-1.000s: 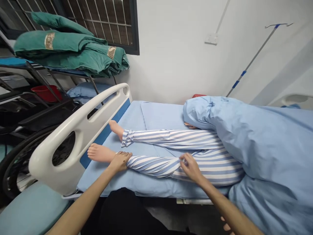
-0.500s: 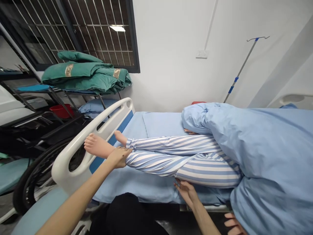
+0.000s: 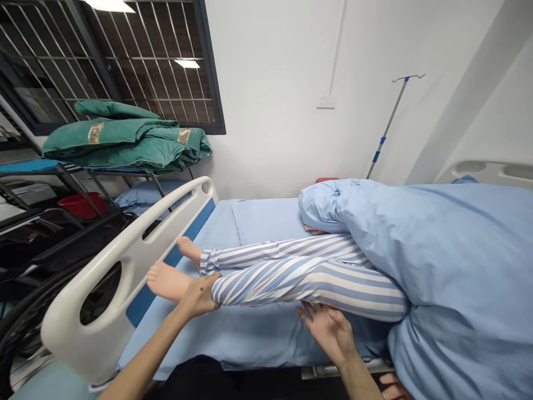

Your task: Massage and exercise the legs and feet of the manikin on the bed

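The left hand lies over the near shin just above the ankle, its fingers pressed together on the striped trouser cuff; whether they grip cannot be told. The right hand is palm-up at the bed edge, its fingers spread, with the tips at the underside of the same leg. That near leg belongs to a patient manikin and is lifted and bent, in blue-and-white striped pyjamas, its bare foot beside the white bed rail.

Further fingers show at the lower right corner; whose they are cannot be told. The far leg lies on a pale blue bed sheet, and a blue duvet covers the manikin's upper body.

Beyond the rail stand a red basin and a blue pillow, below a shelf of folded green drapes. Their gold labels are illegible — no wording can be read. An IV pole stands against the wall.
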Available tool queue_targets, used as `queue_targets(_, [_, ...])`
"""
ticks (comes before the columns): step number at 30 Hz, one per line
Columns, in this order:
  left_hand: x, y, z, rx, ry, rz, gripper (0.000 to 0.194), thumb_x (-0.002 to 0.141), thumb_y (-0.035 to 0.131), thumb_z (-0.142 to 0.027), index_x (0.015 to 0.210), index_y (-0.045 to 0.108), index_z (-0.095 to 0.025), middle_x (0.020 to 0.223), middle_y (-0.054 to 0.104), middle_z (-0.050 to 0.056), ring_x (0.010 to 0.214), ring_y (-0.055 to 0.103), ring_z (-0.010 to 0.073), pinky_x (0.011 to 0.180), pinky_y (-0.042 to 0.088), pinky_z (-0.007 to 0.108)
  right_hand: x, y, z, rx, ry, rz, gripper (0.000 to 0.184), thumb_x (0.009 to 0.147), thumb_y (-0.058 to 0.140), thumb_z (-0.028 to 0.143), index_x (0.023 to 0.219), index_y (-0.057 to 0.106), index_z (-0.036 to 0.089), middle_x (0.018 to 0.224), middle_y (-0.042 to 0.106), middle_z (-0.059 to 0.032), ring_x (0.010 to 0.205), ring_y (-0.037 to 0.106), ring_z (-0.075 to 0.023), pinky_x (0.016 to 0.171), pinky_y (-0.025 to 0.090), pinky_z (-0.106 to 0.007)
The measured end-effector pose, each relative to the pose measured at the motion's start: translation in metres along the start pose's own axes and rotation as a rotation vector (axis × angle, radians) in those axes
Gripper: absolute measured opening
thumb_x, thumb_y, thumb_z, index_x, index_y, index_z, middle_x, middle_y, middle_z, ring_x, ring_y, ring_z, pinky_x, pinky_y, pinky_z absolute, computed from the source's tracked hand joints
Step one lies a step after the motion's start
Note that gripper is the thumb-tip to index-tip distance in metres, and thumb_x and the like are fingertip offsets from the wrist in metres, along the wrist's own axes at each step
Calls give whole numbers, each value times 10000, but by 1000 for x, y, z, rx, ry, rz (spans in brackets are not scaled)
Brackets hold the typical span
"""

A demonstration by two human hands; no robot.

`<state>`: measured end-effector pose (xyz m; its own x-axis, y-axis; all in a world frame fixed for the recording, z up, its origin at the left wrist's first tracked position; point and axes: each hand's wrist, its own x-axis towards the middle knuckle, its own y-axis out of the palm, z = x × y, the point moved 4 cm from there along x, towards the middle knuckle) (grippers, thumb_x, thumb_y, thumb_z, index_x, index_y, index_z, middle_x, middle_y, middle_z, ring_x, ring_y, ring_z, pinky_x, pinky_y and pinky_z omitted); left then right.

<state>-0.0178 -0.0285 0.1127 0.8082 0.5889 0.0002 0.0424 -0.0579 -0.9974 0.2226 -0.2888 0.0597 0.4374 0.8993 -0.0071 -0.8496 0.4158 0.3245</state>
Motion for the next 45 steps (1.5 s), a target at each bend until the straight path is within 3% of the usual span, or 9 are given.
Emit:
queue_targets(5, [9,15,-27,-118,-79,-32,341,634,566,-309,967,545,-236,927,705,61,871,666,310,702,458,362,-1,5,36,224,-52,12,632,659,425,605,1241,564,401,1250,623,-63,1312,456,-368,1077,353,-614])
queue_targets(10, [15,29,-52,-253,-118,-15,348,641,536,-289,983,522,-229,922,707,50,866,669,291,692,444,341,-2,8,55,513,-63,20,364,633,644,487,954,735,342,1133,682,-60,1217,533,-337,1081,371,-564])
queue_targets(16, [15,24,-48,-291,-99,1,319,658,540,-282,966,512,-202,923,704,61,871,665,286,683,427,332,-4,10,55,818,-4,-21,277,589,751,321,864,760,286,1016,723,-41,1073,618,-289,1027,438,-521])
queue_targets(24, [-2,-16,-14,-64,-24,-43,232,687,517,-274,907,537,-203,914,701,68,868,659,294,684,431,337,-9,11,29,899,93,-106,226,578,754,295,803,761,270,961,737,-39,1011,646,-298,965,479,-512])
queue_targets(29, [-14,-50,4,105,71,-99,354,709,525,-266,1053,567,-194,1028,698,94,922,652,292,751,440,360,-12,13,1,889,134,-132,192,590,743,249,779,759,280,921,744,-31,947,664,-269,954,484,-506])
queue_targets(32, [-22,-74,3,239,127,-109,365,712,532,-217,1069,577,-158,1015,694,121,951,639,300,811,426,393,-13,14,-21,858,152,-126,194,592,706,194,761,756,274,897,750,-17,927,672,-249,968,470,-496])
queue_targets(37, [-32,-106,-16,402,140,-124,311,691,532,-116,992,605,-144,900,673,137,866,631,302,758,414,399,-8,12,-51,779,93,-108,247,618,579,155,756,741,279,855,753,41,909,690,-220,953,436,-493])
queue_targets(41, [-35,-111,-22,422,140,-134,357,669,529,-80,1010,615,-143,891,666,139,860,627,299,754,410,398,-5,9,-63,754,76,-67,280,633,551,144,789,739,283,878,753,43,926,692,-219,961,409,-505])
queue_targets(45, [-35,-102,-18,417,126,-115,396,663,546,-100,1051,614,-143,916,672,143,875,630,298,763,414,399,-5,6,-68,694,109,-104,252,617,563,157,759,740,266,845,752,46,876,689,-197,964,417,-480])
